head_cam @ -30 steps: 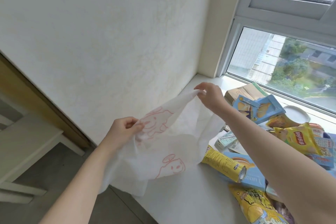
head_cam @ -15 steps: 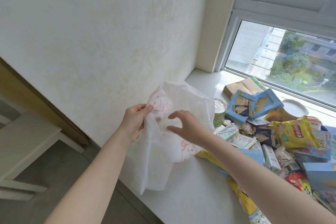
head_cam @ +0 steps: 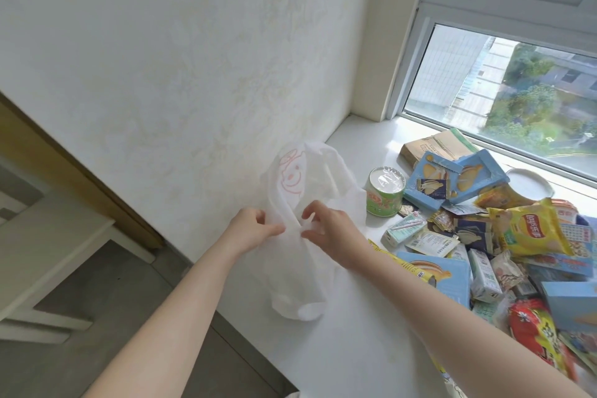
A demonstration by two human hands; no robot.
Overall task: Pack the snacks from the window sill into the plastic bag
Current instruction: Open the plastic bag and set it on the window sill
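Both hands are up in front of the wall (head_cam: pixel 161 58), and both hold the plastic bag (head_cam: pixel 302 271). The left hand (head_cam: pixel 255 229) pinches the thin plastic between its thumb and bent fingers. The right hand (head_cam: pixel 329 233) is just beside it, with its fingers curled, and it pinches the bag too. The two hands are very close, with only a fold of bag between them. The bag is white and see-through, with a smiling face drawn on it in red near the top. It stands up above the hands and hangs down below them, over the near left part of the window sill (head_cam: pixel 355 349). I cannot tell if its bottom touches the sill. No snack shows inside the bag. The snacks lie in a big pile on the right side of the sill, under the window (head_cam: pixel 517 90). A green tub (head_cam: pixel 384 195) with a clear lid stands upright just beside the bag. Behind it are torn blue boxes (head_cam: pixel 452 184) and a flat brown box (head_cam: pixel 433 147). A yellow chip bag (head_cam: pixel 529 229) lies on top of the pile. A small milk carton (head_cam: pixel 483 271) and a red packet (head_cam: pixel 533 333) lie nearer. A flat blue box (head_cam: pixel 442 275) lies partly under the right arm.
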